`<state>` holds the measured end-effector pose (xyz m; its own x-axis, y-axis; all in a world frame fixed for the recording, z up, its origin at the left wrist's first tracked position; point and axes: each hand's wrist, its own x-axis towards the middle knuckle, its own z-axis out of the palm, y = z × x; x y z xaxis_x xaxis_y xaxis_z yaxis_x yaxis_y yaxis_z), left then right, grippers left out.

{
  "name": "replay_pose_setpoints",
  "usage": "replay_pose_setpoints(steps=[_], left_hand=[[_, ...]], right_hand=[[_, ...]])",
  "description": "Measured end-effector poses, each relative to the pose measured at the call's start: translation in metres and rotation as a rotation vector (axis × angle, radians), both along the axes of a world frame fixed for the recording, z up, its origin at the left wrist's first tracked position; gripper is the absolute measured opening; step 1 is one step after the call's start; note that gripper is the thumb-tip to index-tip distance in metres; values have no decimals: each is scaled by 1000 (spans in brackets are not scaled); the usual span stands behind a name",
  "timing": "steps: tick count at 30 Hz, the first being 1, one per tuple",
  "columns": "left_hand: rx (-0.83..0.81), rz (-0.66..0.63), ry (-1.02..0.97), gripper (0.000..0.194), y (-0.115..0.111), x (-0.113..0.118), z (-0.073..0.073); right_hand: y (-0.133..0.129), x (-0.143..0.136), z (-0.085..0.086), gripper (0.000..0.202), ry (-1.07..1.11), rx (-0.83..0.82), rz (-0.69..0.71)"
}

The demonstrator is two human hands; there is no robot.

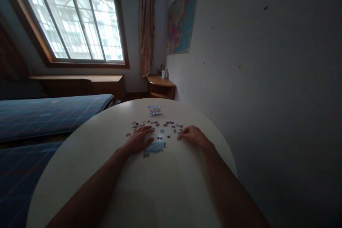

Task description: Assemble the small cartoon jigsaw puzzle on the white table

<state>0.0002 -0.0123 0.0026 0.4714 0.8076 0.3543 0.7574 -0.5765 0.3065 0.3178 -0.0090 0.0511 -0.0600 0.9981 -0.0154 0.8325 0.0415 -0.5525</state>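
A partly joined jigsaw puzzle (156,147), mostly blue with uneven edges, lies on the round white table (171,192). My left hand (138,140) rests just left of it, fingers stretched over loose pieces and thumb by the joined section's upper left. My right hand (195,135) is at the right end of the scattered pieces, thumb and forefinger pinched at a puzzle piece (179,138); the fingertips partly hide what is between them. Several loose puzzle pieces (162,131) lie in an arc between and beyond both hands.
A small printed picture packet (155,110) lies beyond the pieces. To the left is a blue plaid mattress (53,114). A wall (267,96) runs close along the right side. A corner shelf (161,82) and a desk (80,78) stand at the back under the window.
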Motion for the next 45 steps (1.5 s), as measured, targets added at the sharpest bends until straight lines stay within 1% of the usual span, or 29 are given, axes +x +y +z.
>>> replay_pose_setpoints(steps=[2, 5, 9, 12, 14, 17, 20, 22, 24, 26, 28, 32, 36, 39, 45], left_hand=[[1, 3, 1, 43, 0, 0, 0], [2, 8, 13, 43, 0, 1, 1], [7, 25, 24, 42, -1, 2, 2], [19, 22, 22, 40, -3, 3, 5], [32, 8, 19, 37, -5, 4, 8], [24, -46, 6, 33, -9, 8, 16], [-19, -117, -9, 34, -13, 11, 23], [-43, -144, -6, 35, -16, 12, 25], [-60, -152, 9, 35, -17, 13, 27], [-73, -144, 33, 37, -19, 15, 28], [-74, -126, 58, 38, -22, 18, 29], [-26, -106, 87, 39, -31, 33, 31], [14, -109, 108, 40, -42, 50, 32], [-8, -135, 115, 41, -47, 58, 33], [-48, -171, 114, 44, -45, 57, 34]], right_hand=[[-1, -4, 1, 22, -27, 38, -43], [-4, -16, 3, 27, -104, 139, -94], [-9, -40, -2, 35, -200, 270, -84], [-10, -54, -11, 42, -201, 280, -64], [-10, -57, -15, 48, -203, 266, -69], [-9, -53, -17, 58, -199, 234, -78], [-8, -44, -13, 64, -194, 179, -87], [-7, -39, -8, 59, -200, 148, -101], [-5, -34, -5, 47, -199, 142, -119], [-3, -29, -5, 34, -183, 160, -143], [0, -23, -5, 27, -163, 188, -163], [6, -10, -7, 25, -150, 205, -207], [9, -6, -7, 23, -153, 186, -251], [9, -9, -6, 28, -157, 164, -249], [4, -14, -8, 58, -172, 149, -217]])
